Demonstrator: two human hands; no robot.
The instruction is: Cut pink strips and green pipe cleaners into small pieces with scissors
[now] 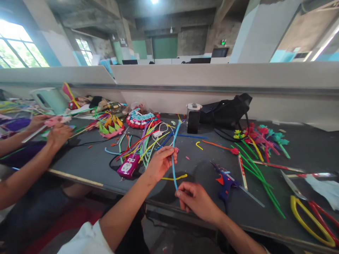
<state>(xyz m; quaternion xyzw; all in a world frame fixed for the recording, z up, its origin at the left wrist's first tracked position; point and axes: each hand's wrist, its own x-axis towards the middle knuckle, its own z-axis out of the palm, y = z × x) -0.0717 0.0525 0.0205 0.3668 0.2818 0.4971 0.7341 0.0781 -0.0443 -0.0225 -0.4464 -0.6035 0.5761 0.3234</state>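
My left hand (160, 162) pinches a long light-blue pipe cleaner (174, 155) near its middle, fingers closed round it. My right hand (194, 201) grips the same pipe cleaner's lower end between thumb and fingers, close to the table's front edge. The pipe cleaner's upper end reaches back toward a loose pile of coloured pipe cleaners (144, 141). Just left of my left hand lies a magenta power strip (128, 165) with a black cable. A blue glue gun (225, 180) rests to the right of my right hand.
Another person's two hands (53, 130) work on a pink piece at the left. On the dark table (87, 165) stand a black-and-white cup (193, 118), a black bag (227, 111), finished pipe-cleaner flowers (259, 141), a bead-like craft (140, 119), scissors with yellow and red handles (315, 215).
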